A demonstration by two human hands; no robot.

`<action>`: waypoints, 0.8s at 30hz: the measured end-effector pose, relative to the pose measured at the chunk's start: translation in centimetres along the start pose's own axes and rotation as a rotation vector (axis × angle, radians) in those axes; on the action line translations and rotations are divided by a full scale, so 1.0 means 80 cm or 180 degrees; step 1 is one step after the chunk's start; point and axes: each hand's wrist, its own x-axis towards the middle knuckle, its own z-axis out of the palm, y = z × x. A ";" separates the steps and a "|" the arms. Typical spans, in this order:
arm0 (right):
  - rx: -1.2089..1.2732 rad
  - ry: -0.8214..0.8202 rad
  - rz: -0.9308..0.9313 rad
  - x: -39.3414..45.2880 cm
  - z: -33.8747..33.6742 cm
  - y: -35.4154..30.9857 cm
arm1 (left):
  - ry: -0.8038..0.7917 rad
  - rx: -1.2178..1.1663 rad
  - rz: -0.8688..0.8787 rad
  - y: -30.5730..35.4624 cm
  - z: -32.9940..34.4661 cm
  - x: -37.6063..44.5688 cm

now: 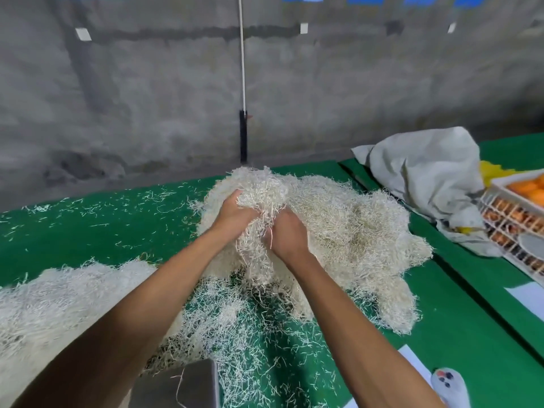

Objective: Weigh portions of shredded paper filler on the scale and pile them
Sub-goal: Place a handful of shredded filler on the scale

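Both hands are buried in the big mound of shredded paper filler (338, 228) mid-worktop, w/ the left hand (234, 214) and right hand (287, 235) side by side, fingers curled round a raised clump (259, 195) they pinch between them; fingertips are hidden in the strands, so exact grip depth can't be told. The clump sits above the mound but is tangled into it, strands trailing down. A second flatter heap (59, 301) lies at the left edge of the green worktop (97, 231), and loose bits are scattered thinly btwn and in front. The scale (182, 384), a grey metal platform, shows at the bottom, just beside the left forearm, w/ a strand or two on it and no portion yet. Judgement: this stuff is v. light, springy and soft, compresses easily and clings to itself, so a portion won't separate cleanly; it prob. needs pulling apart from the mound w/ both hands. Best hold is scooping from under and the sides w/ spread fingers, squeezing lightly, since a top pinch would shed strands. Nothing fragile, not slippery, but messy: expect drop-off on the way to the scale. At right, well apart, a crumpled grey sack (426, 172) lies by a white plastic crate (512, 219) w/ orange items, sheets of white paper (527, 298) lie near the worktop edge, and a small white toy-like thing (449, 387) sits at the bottom.
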 end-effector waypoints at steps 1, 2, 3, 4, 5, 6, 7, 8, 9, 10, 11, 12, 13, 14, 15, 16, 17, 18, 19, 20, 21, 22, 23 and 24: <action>-0.0062 -0.0034 -0.0031 0.001 -0.003 0.002 | -0.0050 -0.0011 -0.0068 -0.001 0.000 0.002; -0.0059 -0.0058 -0.0023 -0.002 -0.008 0.012 | 0.0054 -0.0021 -0.0099 0.002 -0.009 0.007; -0.0117 -0.0056 -0.0063 -0.007 -0.011 0.029 | 0.0218 -0.0056 -0.0100 0.006 -0.022 0.017; -0.0353 -0.0003 -0.0144 -0.011 -0.012 0.045 | 0.0394 -0.0052 -0.0040 0.012 -0.036 0.026; -0.0523 0.0008 -0.0226 -0.016 -0.012 0.058 | 0.0561 0.0024 0.0021 0.017 -0.046 0.029; -0.0665 0.0035 -0.0331 -0.020 -0.008 0.063 | 0.0690 0.0076 0.0100 0.019 -0.047 0.027; -0.0643 0.0123 -0.0363 -0.019 -0.003 0.058 | 0.0752 0.0056 0.0194 0.021 -0.041 0.021; -0.0546 0.0151 -0.0339 -0.017 0.001 0.044 | 0.0675 0.0019 0.0275 0.019 -0.031 0.014; -0.0369 0.0171 -0.0314 -0.015 0.007 0.030 | 0.0443 0.0085 0.0297 0.013 -0.017 0.008; -0.0267 0.0164 -0.0324 -0.013 0.011 0.019 | 0.0212 0.0147 0.0298 0.006 -0.007 0.003; -0.0235 0.0111 -0.0365 -0.015 0.013 0.017 | 0.0171 0.0188 0.0296 -0.002 -0.007 0.002; -0.0259 0.0032 -0.0380 -0.016 0.013 0.022 | 0.0422 0.0076 0.0211 -0.005 -0.019 0.006; -0.0350 -0.0014 -0.0388 -0.017 0.011 0.035 | 0.0776 -0.0097 0.0109 -0.004 -0.040 0.014; -0.0485 -0.0074 -0.0390 -0.018 0.009 0.049 | 0.1035 -0.0172 0.0044 -0.005 -0.056 0.022; -0.0588 -0.0072 -0.0394 -0.020 0.008 0.057 | 0.1203 -0.0163 0.0006 -0.009 -0.066 0.026; -0.0557 -0.0027 -0.0382 -0.018 0.008 0.054 | 0.1283 -0.0158 0.0005 -0.011 -0.067 0.025; -0.0488 0.0041 -0.0411 -0.015 0.010 0.043 | 0.1148 -0.0125 0.0056 -0.013 -0.058 0.018; -0.0346 0.0109 -0.0446 -0.013 0.014 0.030 | 0.0798 0.0027 0.0151 -0.018 -0.042 0.010; -0.0309 0.0133 -0.0592 -0.011 0.016 0.021 | 0.0428 0.0244 0.0208 -0.027 -0.030 0.003; -0.0331 0.0072 -0.0691 -0.012 0.019 0.024 | 0.0230 0.0481 0.0292 -0.039 -0.033 -0.002; -0.0420 0.0038 -0.0646 -0.012 0.020 0.039 | 0.0353 0.0609 0.0341 -0.045 -0.052 -0.001; -0.0474 -0.0045 -0.0377 -0.012 0.013 0.064 | 0.0719 0.0707 0.0357 -0.046 -0.082 0.006; -0.0529 -0.0102 -0.0070 -0.014 0.006 0.097 | 0.1113 0.0841 0.0242 -0.051 -0.118 0.014; -0.0521 -0.0122 0.0201 -0.015 -0.001 0.125 | 0.1462 0.1012 0.0108 -0.060 -0.155 0.020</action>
